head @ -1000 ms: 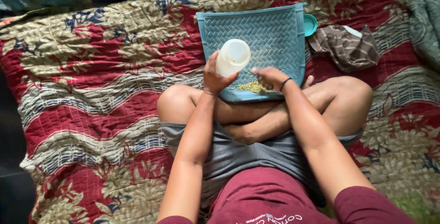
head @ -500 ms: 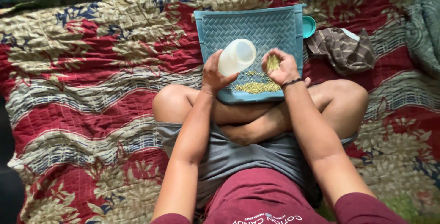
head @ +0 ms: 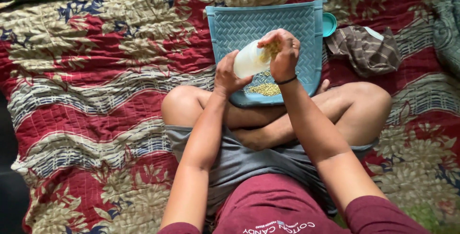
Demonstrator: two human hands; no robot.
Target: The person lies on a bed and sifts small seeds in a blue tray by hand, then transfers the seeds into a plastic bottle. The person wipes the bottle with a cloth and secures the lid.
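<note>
While the person sits cross-legged on a patterned quilt [head: 96, 95], the items stand as follows, each placed relative to the teal woven tray [head: 239, 25] resting against the knees.

Item 1: left hand [head: 226, 77], at the tray's near-left edge, fingers wrapped around the base of a translucent white plastic jar [head: 248, 60], which is tilted with its mouth toward the other hand.

Item 2: right hand [head: 283, 52], above the tray's middle, fingers cupped and bunched together around a pinch of small yellow-green grains [head: 273, 48], held right at the jar's mouth. A dark band circles the wrist.

Item 3: remaining heap of the same grains [head: 264, 89], lying on the tray's near lip, with a few loose ones scattered just above it.

Item 4: teal lid [head: 329, 24], just beyond the tray's right edge.

Item 5: brown checked cloth [head: 366, 47], farther right of the tray.

Progress, as judged: one handful is at the jar; a modest heap is left on the tray, and the lid is off. How full the jar is cannot be told.
</note>
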